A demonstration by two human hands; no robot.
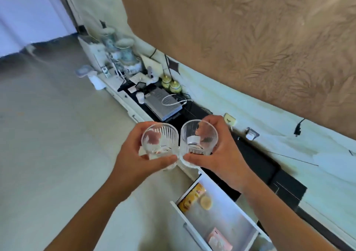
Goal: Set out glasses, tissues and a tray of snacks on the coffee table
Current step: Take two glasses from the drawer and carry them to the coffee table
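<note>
With the left hand [133,154] curled round one ribbed glass [159,140] and the right hand [221,150] round another [198,138], both carried above the open drawer [221,221], keep them upright and slightly apart so they don't clink while being carried.

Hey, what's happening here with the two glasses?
A person is holding two clear ribbed glasses side by side in the air, one in the left hand and one in the right hand. The left glass and right glass look empty. Below them a white drawer of the low cabinet along the wall stands open, with a yellow packet and a pink packet inside. No coffee table is in view.
</note>
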